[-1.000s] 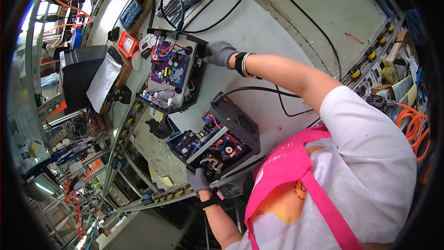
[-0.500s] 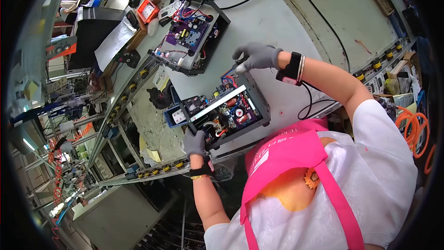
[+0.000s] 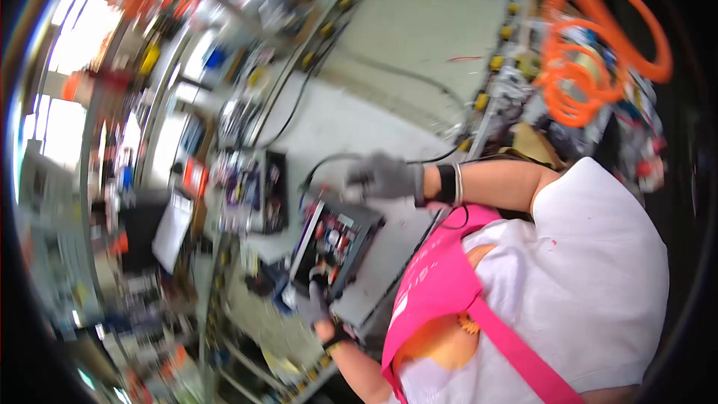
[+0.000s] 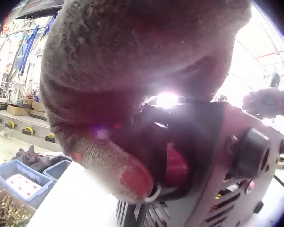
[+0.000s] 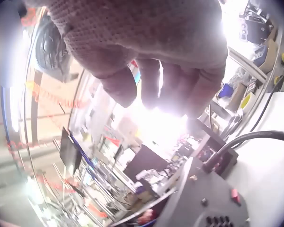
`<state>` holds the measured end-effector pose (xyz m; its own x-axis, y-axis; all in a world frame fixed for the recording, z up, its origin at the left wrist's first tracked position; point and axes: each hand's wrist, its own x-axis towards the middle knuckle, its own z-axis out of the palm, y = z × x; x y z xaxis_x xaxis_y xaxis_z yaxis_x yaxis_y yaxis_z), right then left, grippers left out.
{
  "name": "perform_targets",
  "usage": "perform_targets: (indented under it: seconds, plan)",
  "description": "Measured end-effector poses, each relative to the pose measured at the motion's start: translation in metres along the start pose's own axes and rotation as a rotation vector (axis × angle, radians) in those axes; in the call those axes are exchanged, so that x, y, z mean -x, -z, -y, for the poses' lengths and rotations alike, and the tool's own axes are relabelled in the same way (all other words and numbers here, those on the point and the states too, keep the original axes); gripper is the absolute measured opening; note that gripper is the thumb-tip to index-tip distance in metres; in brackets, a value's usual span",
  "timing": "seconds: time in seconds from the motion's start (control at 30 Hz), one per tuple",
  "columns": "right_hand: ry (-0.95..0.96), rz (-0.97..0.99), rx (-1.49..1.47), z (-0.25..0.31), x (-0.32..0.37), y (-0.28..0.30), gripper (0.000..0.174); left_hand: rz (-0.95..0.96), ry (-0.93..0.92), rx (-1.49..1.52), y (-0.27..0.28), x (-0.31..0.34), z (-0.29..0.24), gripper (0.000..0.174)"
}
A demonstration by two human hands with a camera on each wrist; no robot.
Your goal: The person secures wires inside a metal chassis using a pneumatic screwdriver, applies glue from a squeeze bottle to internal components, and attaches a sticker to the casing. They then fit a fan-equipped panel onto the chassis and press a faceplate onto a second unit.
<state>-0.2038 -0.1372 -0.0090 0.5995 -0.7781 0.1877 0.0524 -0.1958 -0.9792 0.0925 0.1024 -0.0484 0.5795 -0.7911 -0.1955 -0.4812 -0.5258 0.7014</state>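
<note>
A black metal case (image 3: 365,232), its top off and circuit boards showing inside, sits near the bench's front edge. My gloved left hand (image 3: 313,304) grips its left corner. In the left wrist view, the thumb (image 4: 132,182) bends against the end panel beside a red part, while the fingers go over the top. My gloved right hand (image 3: 389,177) hovers by the case's opposite end, fingers loosely bent and holding nothing. The right wrist view shows a thick black cable (image 5: 255,136) running into that end. A second uncovered case (image 3: 275,191) stands farther off.
Blue bins (image 4: 21,182) and a box of small brass-coloured parts (image 4: 9,210) lie beyond the left hand. A dark screen with a white sheet (image 3: 172,230) stands at the far side. Coiled orange hose (image 3: 580,67) hangs on the right.
My right hand has gone from the second case back to the near case's cable end, fingers now free. The left hand stays at its corner. The head view has turned and is blurred.
</note>
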Motion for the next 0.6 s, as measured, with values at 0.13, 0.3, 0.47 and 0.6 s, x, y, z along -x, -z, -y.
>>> perform_targets:
  seconds: [0.13,0.3,0.47,0.6]
  plan:
    - [-0.106,-0.017,0.344,0.025,0.097,0.056,0.036,-0.146,0.195,-0.304,-0.014,0.021,-0.016,0.065]
    - [0.13,-0.371,0.494,0.076,0.182,0.124,0.025,-0.176,0.256,-0.183,-0.034,0.047,-0.028,0.068]
    - [0.087,-1.154,0.671,0.079,0.277,0.209,0.018,-0.036,0.343,-0.209,-0.033,0.052,-0.051,0.081]
    - [-0.276,-1.408,1.113,0.041,0.32,0.283,0.042,-0.202,0.231,-0.538,-0.037,0.06,-0.062,0.082]
